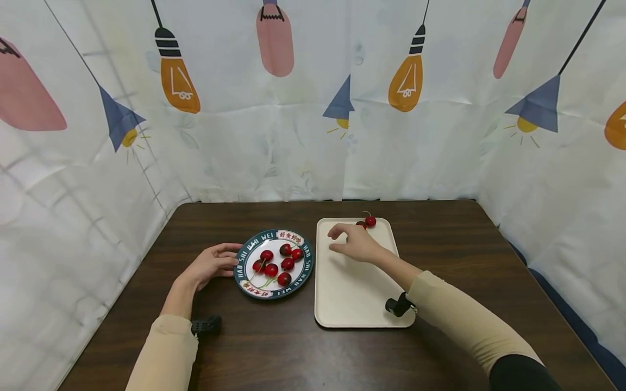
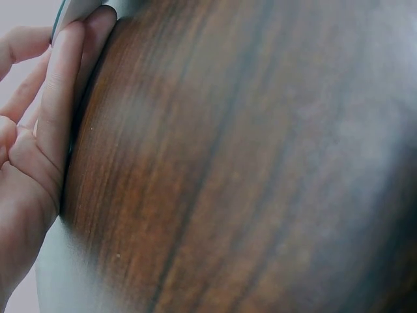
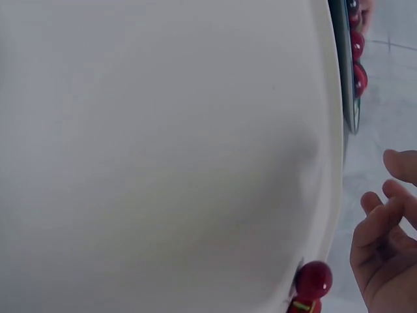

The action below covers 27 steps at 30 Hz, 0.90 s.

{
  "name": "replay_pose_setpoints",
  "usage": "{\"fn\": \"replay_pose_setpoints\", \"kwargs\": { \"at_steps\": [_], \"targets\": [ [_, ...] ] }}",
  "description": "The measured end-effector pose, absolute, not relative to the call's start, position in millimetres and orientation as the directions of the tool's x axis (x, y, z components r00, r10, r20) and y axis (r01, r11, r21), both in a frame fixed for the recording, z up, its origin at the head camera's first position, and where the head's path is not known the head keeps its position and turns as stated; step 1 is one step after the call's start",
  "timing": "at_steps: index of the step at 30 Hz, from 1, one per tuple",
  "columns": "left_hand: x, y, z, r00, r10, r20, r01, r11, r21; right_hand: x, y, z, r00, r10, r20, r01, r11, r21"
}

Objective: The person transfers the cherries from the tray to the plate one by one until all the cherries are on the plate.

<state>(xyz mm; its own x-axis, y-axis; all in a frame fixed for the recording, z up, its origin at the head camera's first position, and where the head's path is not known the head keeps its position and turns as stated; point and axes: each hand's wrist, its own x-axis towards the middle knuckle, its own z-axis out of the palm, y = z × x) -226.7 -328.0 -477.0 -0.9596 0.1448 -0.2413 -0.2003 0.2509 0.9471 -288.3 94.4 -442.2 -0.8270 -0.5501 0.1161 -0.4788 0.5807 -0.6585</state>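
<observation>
A round plate [image 1: 248, 288] with a dark green lettered rim holds several red cherries [image 1: 271, 270], some with green stems. My left hand [image 1: 207, 265] rests on the table beside it, fingertips touching its left rim. In the left wrist view, the fingers [image 2: 58, 91] reach the plate's edge [image 2: 68, 14] from the side and below. Over the cream rectangular tray [image 1: 362, 296], my right hand [image 1: 359, 244] hovers with thumb and index finger apart, holding nothing. Two cherries [image 1: 370, 221] lie at the tray's far edge, just beyond that hand, one partly hidden by it.
The plate and tray stand side by side on a dark wood-grain table [image 1: 274, 347]. A patterned white curtain [image 1: 303, 141] encloses the table's back and sides. Small dark wrist cameras [image 1: 398, 305] sit at both sleeve cuffs.
</observation>
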Motion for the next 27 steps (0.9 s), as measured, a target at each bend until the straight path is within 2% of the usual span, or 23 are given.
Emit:
{"fn": "replay_pose_setpoints", "kwargs": {
  "at_steps": [11,18,27],
  "targets": [
    [-227.5,-327.3,-475.8,-0.959,0.147,-0.243,-0.201,0.250,0.947,-296.5,127.5,-449.9,-0.888,-0.438,0.140,-0.382,0.532,-0.756],
    [-227.5,-328.8,-475.6,-0.957,0.145,-0.252,-0.212,0.243,0.946,-304.5,147.9,-453.0,-0.944,-0.323,0.070,-0.236,0.510,-0.827],
    [-226.7,-328.1,-475.5,-0.957,0.144,-0.252,-0.213,0.245,0.946,-317.5,164.9,-461.0,-0.978,-0.205,0.049,-0.148,0.505,-0.850]
  ]
}}
